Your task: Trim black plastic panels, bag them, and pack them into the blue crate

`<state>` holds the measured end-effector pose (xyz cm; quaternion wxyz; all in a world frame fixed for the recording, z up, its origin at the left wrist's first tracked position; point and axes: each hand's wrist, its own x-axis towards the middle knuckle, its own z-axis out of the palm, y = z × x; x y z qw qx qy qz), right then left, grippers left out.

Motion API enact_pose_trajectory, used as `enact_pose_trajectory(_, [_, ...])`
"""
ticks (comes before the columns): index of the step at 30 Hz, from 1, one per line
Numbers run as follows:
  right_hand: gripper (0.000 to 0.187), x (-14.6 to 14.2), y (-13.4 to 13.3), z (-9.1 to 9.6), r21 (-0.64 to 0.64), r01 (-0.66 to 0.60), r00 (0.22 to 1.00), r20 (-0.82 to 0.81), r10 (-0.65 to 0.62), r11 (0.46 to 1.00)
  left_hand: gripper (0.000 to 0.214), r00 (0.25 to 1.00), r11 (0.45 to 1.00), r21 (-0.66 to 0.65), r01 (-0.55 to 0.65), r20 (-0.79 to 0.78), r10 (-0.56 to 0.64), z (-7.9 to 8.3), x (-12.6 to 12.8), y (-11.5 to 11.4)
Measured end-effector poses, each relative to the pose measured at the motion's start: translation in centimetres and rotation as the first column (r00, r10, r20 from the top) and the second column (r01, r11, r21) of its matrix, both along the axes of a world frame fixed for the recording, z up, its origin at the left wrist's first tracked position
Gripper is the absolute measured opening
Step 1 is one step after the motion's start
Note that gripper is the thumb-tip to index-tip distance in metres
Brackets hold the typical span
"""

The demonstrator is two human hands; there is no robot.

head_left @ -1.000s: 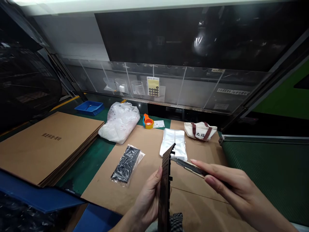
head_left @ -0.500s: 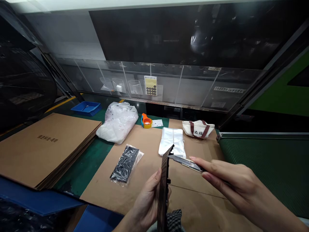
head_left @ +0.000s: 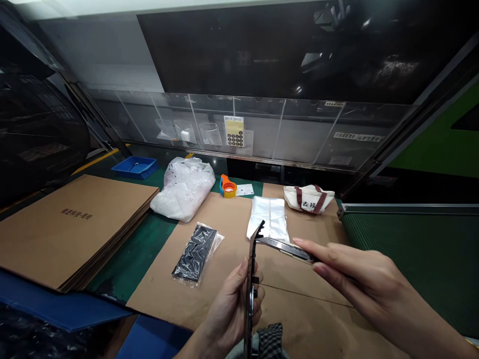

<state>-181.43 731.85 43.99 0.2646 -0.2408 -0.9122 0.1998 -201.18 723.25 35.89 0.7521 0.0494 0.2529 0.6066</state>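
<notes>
My left hand (head_left: pixel 234 304) is closed around a thin black plastic part (head_left: pixel 250 294), held upright and seen nearly edge-on, with small tabs along its right side. My right hand (head_left: pixel 359 279) pinches a slim utility knife (head_left: pixel 288 248) between thumb and fingers. Its blade tip meets the upper part of the black piece from the right; whether it cuts in cannot be made out. Behind the knife lies a stack of clear plastic bags (head_left: pixel 267 214). Left of my left hand, a black part in a clear bag (head_left: pixel 195 253) rests on the cardboard.
Cardboard sheets (head_left: pixel 78 224) are stacked at left. Farther back stand a blue tray (head_left: pixel 135 168), a stuffed white plastic bag (head_left: pixel 183 189), a tape dispenser (head_left: pixel 227 187) and a small canvas bag (head_left: pixel 309 199). A green ribbed conveyor belt (head_left: pixel 411 259) runs along the right.
My left hand has turned the black part slightly, so it shows more edge-on. The knife tip has shifted a little left with it, staying at the part's upper end.
</notes>
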Motion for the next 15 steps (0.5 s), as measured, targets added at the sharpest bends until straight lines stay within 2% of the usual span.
enact_pose_trajectory(6, [0.041,0.06,0.08,0.08,0.023,-0.014,1.0,0.001,0.014,1.0,0.025,1.0,1.0,0.01,-0.001,-0.013,0.001,0.01,0.09,0.12])
enact_pose_trajectory(10, [0.044,0.06,-0.05,0.51,0.019,-0.029,0.999,0.015,0.029,0.999,0.028,1.0,1.0,-0.012,0.001,-0.018,-0.001,0.13,0.14,0.11])
enact_pose_trajectory(15, [0.043,0.16,-0.34,0.65,-0.081,-0.101,0.994,0.035,0.104,0.992,0.034,0.999,0.993,-0.113,-0.036,-0.039,0.032,0.55,0.2,0.1])
